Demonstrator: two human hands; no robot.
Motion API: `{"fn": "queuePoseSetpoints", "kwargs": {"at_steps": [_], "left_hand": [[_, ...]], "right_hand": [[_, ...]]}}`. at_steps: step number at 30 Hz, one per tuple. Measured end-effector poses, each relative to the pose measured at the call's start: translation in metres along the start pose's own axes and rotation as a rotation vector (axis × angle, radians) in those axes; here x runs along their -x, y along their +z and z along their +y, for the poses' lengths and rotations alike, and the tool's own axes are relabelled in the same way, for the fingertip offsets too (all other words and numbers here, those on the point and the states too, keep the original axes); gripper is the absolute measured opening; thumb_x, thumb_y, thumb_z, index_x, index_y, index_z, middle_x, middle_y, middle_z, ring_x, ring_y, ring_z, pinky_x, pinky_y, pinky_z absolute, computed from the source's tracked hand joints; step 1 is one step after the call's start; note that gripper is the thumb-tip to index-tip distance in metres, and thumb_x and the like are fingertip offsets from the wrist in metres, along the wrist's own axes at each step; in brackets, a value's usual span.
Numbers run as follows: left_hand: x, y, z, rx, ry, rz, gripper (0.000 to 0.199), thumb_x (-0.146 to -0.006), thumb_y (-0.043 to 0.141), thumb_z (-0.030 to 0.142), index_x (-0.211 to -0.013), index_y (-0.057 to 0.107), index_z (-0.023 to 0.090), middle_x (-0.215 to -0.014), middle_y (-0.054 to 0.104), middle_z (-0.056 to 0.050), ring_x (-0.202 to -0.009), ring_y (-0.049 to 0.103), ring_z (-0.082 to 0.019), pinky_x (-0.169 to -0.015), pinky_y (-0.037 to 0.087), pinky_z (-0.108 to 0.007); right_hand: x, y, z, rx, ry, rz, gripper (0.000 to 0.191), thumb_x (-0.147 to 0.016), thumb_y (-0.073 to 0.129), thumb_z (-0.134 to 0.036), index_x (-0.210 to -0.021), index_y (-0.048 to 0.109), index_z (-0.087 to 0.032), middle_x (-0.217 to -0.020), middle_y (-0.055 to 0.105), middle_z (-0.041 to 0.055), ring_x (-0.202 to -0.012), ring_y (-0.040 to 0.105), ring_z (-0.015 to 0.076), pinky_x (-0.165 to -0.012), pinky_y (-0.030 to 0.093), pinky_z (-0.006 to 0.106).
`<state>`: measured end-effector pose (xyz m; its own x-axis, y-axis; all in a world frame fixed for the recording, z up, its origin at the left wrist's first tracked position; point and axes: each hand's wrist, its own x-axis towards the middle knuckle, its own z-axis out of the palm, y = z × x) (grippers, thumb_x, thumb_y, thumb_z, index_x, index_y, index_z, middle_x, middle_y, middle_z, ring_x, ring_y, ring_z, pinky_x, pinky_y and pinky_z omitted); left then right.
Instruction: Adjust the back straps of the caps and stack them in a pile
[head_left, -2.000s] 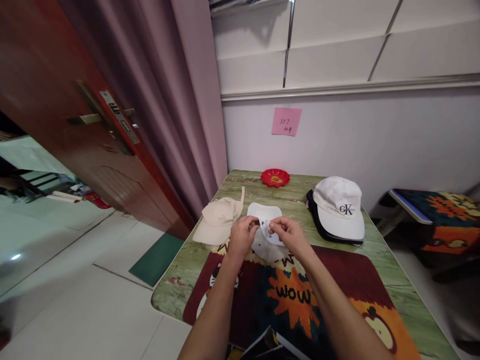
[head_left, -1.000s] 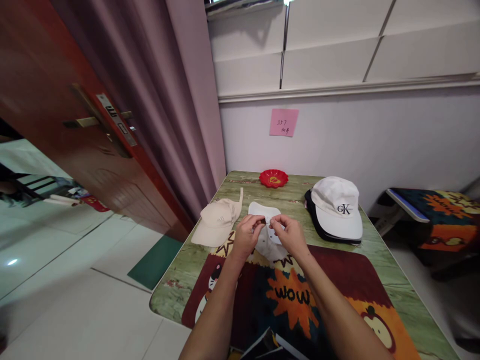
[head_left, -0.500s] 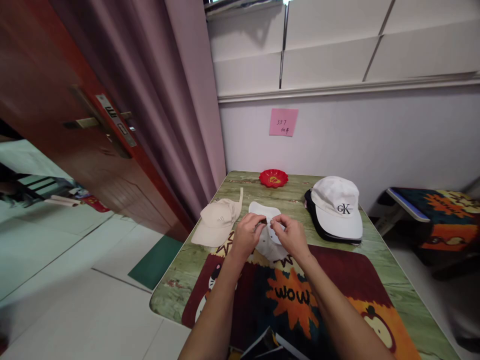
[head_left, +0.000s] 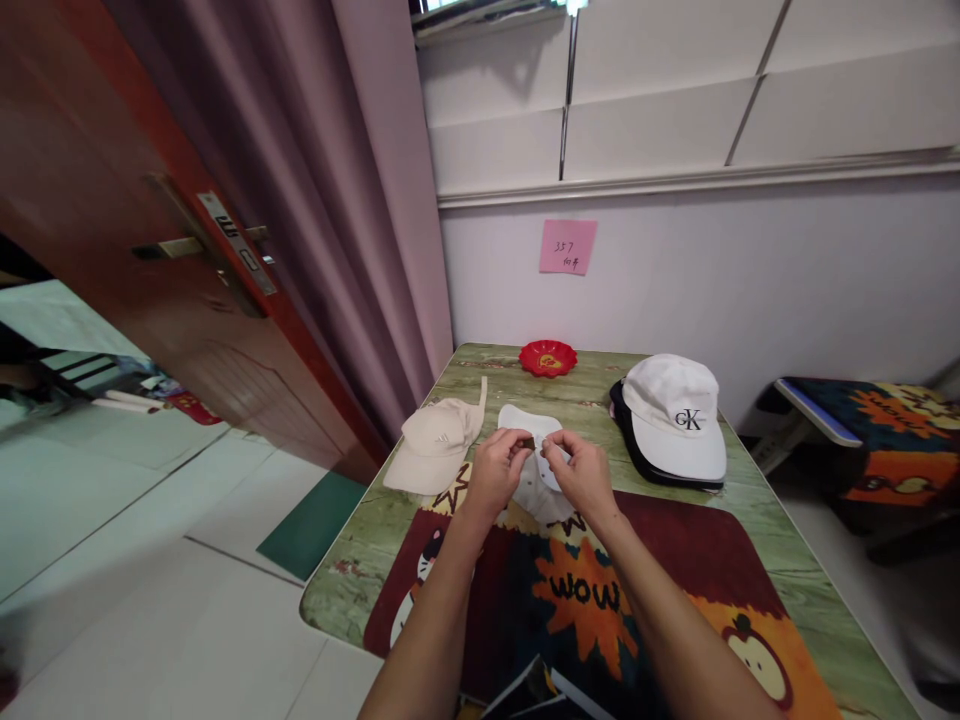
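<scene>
A white baseball cap [head_left: 536, 497] lies in front of me, partly covered by my fingers. At its strap, my left hand [head_left: 493, 470] is closed in a pinch between thumb and forefinger. My right hand [head_left: 581, 475] pinches the other side of the strap, close to the left fingertips. The buckle detail between the fingers is too small to make out. To the left rests a beige cap [head_left: 433, 442], its loose strap sticking up. On the right, a white cap with black letters [head_left: 672, 415] sits stacked over a black cap [head_left: 636, 448].
A red scalloped dish [head_left: 548, 358] stands at the back of the green wood-patterned table [head_left: 345, 580]. A colourful mat [head_left: 690, 540] covers the table's front part. Left are a brown door [head_left: 225, 370] and a purple curtain [head_left: 360, 200]; a pink note [head_left: 568, 247] is on the wall.
The view has shifted very slightly. Both hands keep their pinch at the white cap's strap, with almost no movement.
</scene>
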<state>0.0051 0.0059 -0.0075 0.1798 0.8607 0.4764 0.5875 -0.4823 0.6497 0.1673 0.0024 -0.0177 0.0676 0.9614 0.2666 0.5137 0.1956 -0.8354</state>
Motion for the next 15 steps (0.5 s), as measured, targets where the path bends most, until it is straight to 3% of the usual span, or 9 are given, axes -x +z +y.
{"fn": "queuePoseSetpoints", "kwargs": {"at_steps": [15], "left_hand": [[0.0011,-0.0023,0.0014,0.010,0.051,-0.023,0.021,-0.086,0.057,0.010,-0.102,0.068,0.019,-0.097,0.071,-0.006,-0.088,0.063,-0.018,-0.082,0.048,-0.029]], "right_hand": [[0.0014,-0.0004,0.0042,-0.035,-0.007,-0.032,0.032,-0.086,0.052,-0.046,-0.078,0.069,-0.020,-0.062,0.065,0.0001,-0.045,0.044,0.0131,-0.054,0.033,0.027]]}}
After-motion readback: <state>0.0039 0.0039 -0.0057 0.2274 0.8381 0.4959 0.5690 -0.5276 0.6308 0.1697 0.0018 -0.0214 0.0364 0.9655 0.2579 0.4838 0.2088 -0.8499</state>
